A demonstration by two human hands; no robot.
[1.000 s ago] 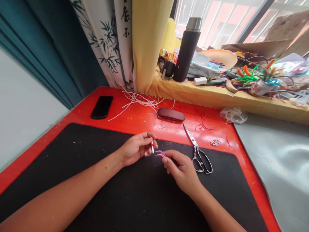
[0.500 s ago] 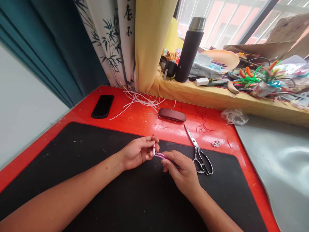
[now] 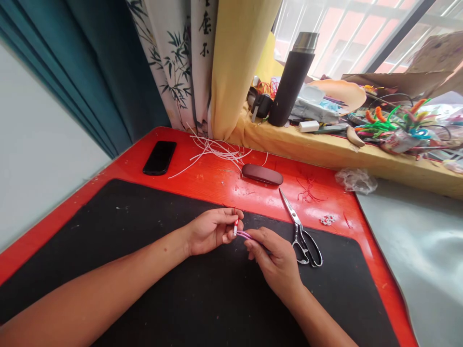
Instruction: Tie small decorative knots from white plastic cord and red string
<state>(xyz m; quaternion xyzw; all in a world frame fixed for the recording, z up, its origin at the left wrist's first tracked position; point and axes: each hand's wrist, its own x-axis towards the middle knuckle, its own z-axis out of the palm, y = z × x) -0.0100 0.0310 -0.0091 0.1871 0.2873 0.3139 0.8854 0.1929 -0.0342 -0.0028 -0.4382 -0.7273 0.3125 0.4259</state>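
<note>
Over the black mat, my left hand pinches a small red-and-white piece between thumb and fingers. A bit of red thread shows at the top of the piece. My right hand is closed around slim pink tweezers, whose tips meet the piece's white lower end. Whether the tips grip it is too small to tell. Just right of my right hand lie silver scissors with black-edged handles, blades pointing away.
On the red table lie a black phone, tangled white cords, a maroon case, red threads, small beads and crumpled plastic. A dark thermos stands on the cluttered sill.
The view has shifted slightly, so everything sits a little further right. Both hands keep their hold, and the red-and-white piece is tilted a little more.
</note>
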